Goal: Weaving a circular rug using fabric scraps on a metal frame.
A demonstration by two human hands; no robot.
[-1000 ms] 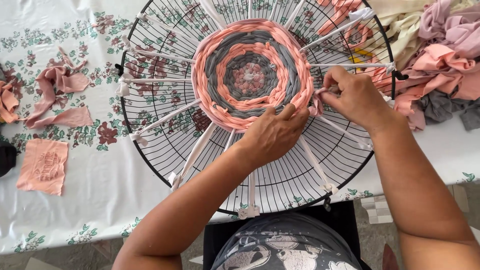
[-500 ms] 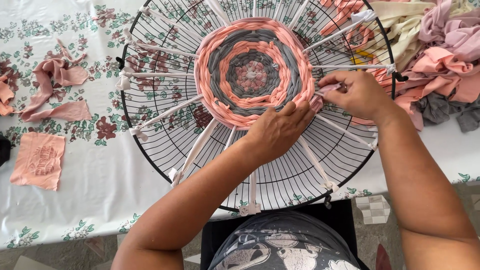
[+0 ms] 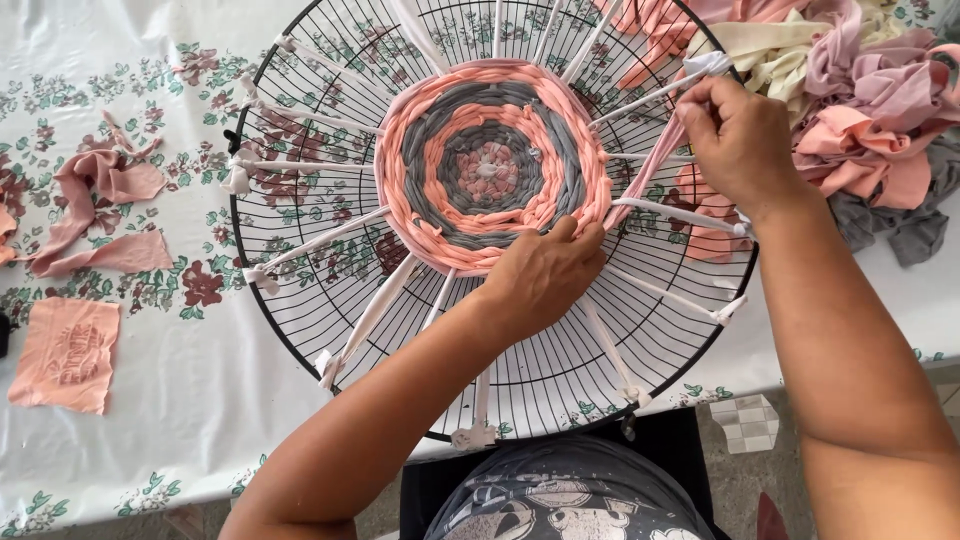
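From the head camera, a black wire grille [image 3: 330, 300] lies flat on a white tablecloth [image 3: 150, 400] printed with flowers. White fabric spokes [image 3: 370, 315] run from the grille's rim toward its centre, where a round weave [image 3: 490, 165] of pink and grey rings sits.

The left hand [image 3: 545, 275] rests palm down on the lower right edge of the weave, fingers pressing the outer pink ring; it grips nothing. The right hand [image 3: 735, 140] is up at the grille's right rim, closed in a pinch on a pink strip [image 3: 650, 180], which runs taut from the fingers down to the weave's right edge, just beside the left fingertips.

A heap of rags [image 3: 860, 100], pink, cream and grey, lies right of the grille, partly under it. Pink scraps [image 3: 100, 215] lie on the cloth to the left, and a flat pink patch [image 3: 65, 355] below them.
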